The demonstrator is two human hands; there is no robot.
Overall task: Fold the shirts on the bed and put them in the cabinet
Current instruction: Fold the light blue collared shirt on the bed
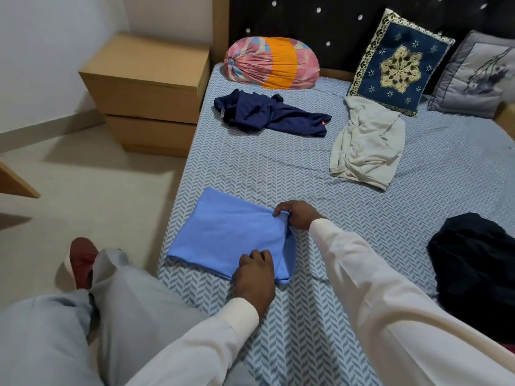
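the light blue shirt [223, 238] lies partly folded near the left edge of the bed [278, 176]. the right hand [295, 215] pinches its far corner and the left hand [255, 270] grips its near edge, the 2 hands apart. i'd worry the bunched right side springs loose if either grip slackens, or the fold slides off the mattress edge. counting: 1 blue shirt, 1 navy shirt [270, 115], 1 pale grey shirt [365, 146], 1 black garment [473, 263], 1 bolster [271, 62], 2 cushions, 1 wooden cabinet [147, 90].
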